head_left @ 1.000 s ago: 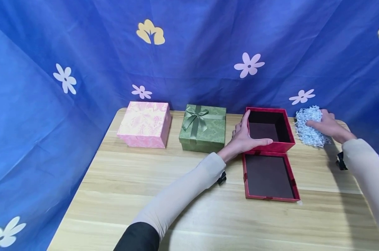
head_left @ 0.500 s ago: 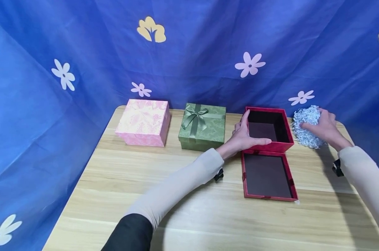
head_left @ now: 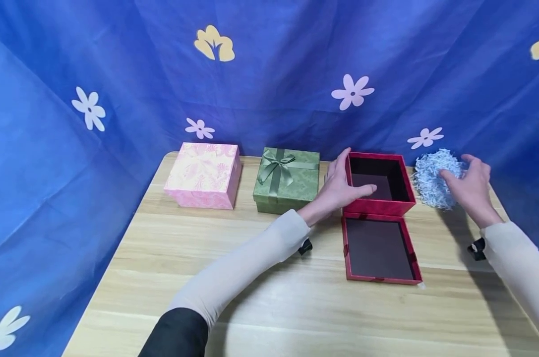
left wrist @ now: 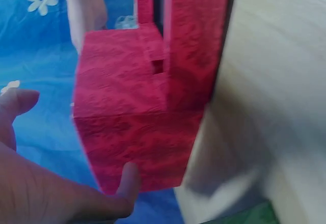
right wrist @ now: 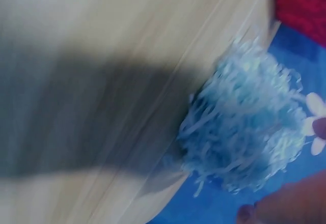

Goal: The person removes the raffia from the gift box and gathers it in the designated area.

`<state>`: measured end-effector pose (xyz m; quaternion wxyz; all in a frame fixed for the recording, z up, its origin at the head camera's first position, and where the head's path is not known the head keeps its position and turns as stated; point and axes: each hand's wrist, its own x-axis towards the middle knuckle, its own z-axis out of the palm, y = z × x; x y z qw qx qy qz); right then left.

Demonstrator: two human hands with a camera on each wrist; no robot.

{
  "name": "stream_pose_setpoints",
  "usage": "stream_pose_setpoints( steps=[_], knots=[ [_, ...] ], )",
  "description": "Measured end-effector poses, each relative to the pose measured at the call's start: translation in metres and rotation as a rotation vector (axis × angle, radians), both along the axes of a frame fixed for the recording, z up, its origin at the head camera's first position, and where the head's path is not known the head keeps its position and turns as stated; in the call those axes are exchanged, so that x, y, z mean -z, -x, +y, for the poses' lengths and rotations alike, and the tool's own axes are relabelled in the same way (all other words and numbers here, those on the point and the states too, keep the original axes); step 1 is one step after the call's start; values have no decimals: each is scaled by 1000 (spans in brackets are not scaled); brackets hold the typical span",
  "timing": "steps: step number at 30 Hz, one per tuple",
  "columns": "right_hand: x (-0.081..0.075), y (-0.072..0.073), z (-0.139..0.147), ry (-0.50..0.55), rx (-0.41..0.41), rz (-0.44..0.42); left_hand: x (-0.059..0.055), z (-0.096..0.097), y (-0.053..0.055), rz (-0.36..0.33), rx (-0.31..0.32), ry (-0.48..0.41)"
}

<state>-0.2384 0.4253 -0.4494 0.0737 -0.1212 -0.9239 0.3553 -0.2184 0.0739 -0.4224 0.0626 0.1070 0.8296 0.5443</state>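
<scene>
The red gift box [head_left: 378, 206] stands with its dark inside facing up, its lid [head_left: 381, 248] laid back on the table in front. My left hand [head_left: 336, 193] is at its left wall, fingers extended along the side and the thumb held over the front rim. In the left wrist view, one fingertip lies against the patterned red wall [left wrist: 137, 142], with the thumb apart from it. To the right of the box sits a clump of pale blue shredded paper [head_left: 435, 181]. My right hand [head_left: 471, 191] is beside this clump, thumb and fingers spread apart.
A pink gift box [head_left: 202, 168] and a green gift box [head_left: 287, 171] with a ribbon bow stand to the left along the table's back edge. Behind the table [head_left: 260, 297] hangs a blue flowered curtain [head_left: 273, 74].
My right hand has loosened its hold on the shredded paper and drawn back to the right. The left thumb has lifted slightly from the box's front rim.
</scene>
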Motion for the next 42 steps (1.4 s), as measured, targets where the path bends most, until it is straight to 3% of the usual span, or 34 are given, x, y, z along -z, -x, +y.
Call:
stream_pose_setpoints(
  steps=[4,9,12,16,19,27,34,38,42],
  knots=[
    [-5,-10,-10,13,41,56,-12,-4,-1,27,16,-66],
    [-12,-19,-31,57,72,166,-28,-17,-3,-27,52,-184],
    [-17,-22,-49,165,70,201,-36,-31,-2,-47,35,-220],
    [-25,-26,-72,372,45,203,-41,-56,3,-23,7,-226],
    [-31,-31,-87,443,24,201,-42,-74,6,-4,-14,-212],
    [-38,-50,-121,508,-139,238,-37,-108,5,46,-78,-186],
    [-48,-62,-165,693,-324,185,-37,-138,1,81,-113,-130],
    [-51,-62,-185,819,-396,152,-35,-155,0,98,-123,-188],
    [-50,-58,-201,843,-432,117,-31,-171,2,100,-162,-228]
  ],
)
